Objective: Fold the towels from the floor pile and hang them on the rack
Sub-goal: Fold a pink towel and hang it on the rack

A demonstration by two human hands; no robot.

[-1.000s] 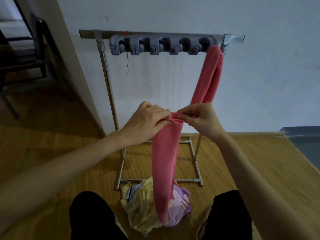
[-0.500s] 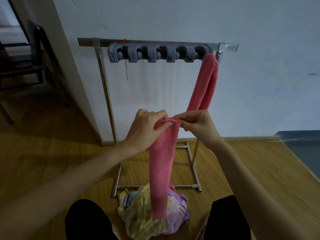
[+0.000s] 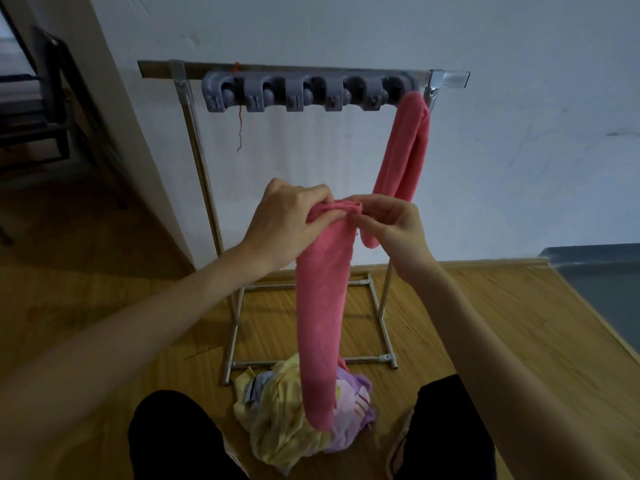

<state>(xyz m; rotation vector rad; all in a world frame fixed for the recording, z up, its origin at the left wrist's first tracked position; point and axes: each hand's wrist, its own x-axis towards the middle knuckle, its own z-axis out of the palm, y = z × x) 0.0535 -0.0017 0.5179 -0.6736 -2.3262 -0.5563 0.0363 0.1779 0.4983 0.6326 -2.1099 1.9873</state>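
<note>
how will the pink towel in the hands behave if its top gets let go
Likely floppy: the long pink terry towel hangs limp from the grip of the left hand and right hand. Probably light, since fingertip pinches carry it. Released, it would likely drop onto the crumpled pastel cloth pile below.

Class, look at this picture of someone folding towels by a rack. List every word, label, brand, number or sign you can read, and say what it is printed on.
No readable text anywhere in this view.
Grey clip holder on the rack: no label or brand shows.
Pink towel, held by the left hand and right hand: plain.
Floor pile: stripes and coloured patterns only, no lettering to make out.
Wall: bare, with marks but no signs.
</note>
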